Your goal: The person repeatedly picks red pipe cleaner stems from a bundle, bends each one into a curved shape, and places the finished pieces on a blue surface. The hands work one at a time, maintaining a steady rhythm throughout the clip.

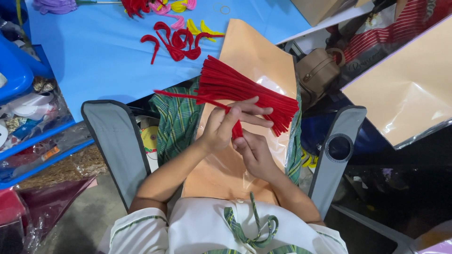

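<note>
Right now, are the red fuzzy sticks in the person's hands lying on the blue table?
No: the red fuzzy sticks fan out over an orange sheet on the lap, gripped by left hand and right hand.

A blue table (108,61) carries bent red pieces (176,42) and yellow ones (200,28); right of it sits a brown handbag (320,70).

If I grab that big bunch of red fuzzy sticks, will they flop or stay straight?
Probably mostly straight: the red fuzzy sticks fan out stiffly from the right hand. They likely bend easily, though, since the bent red pieces on the blue table hold curls. They look light, and might slip loose.
</note>
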